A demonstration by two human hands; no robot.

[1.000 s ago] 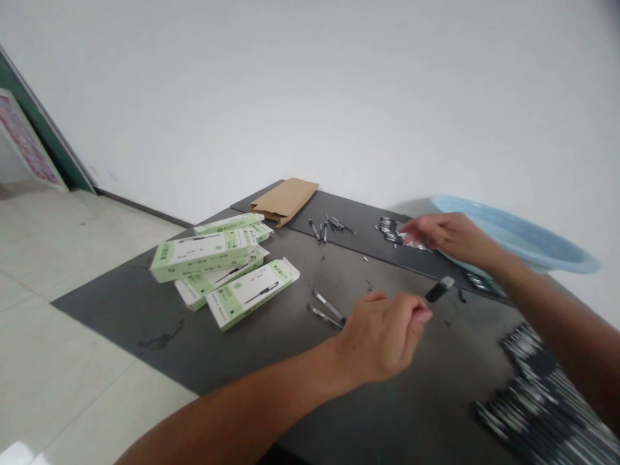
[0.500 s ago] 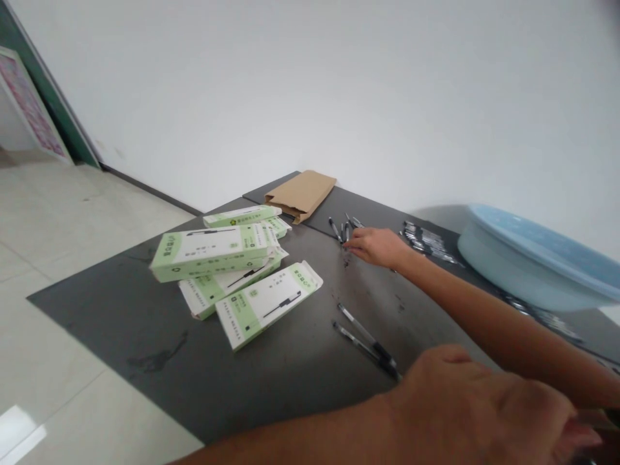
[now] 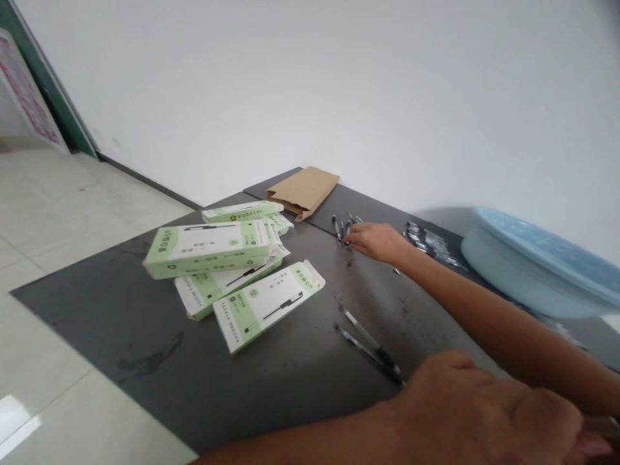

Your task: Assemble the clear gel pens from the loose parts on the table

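My right hand [image 3: 378, 242] reaches over the table, its fingertips pinched together at a small cluster of pens and pen parts [image 3: 336, 227]. What exactly lies between those fingertips is too small to tell. My left hand [image 3: 489, 410] is closed low at the right, near the camera. A greyish end of a pen [image 3: 603, 424] shows past its fingers, partly cut off by the frame. Two clear-and-black pens [image 3: 371, 345] lie side by side on the table, just beyond my left hand.
Green-and-white pen boxes [image 3: 208, 245] are piled at the left of the dark table [image 3: 159, 394]. Behind them lies a brown paper bag [image 3: 307, 190]. Along the wall, a row of pen parts [image 3: 431, 242] sits beside a light blue basin [image 3: 527, 265].
My right hand has moved left from the row of parts by the basin to the small pen cluster. My left hand has come lower and right in view, still closed. The view has turned left.
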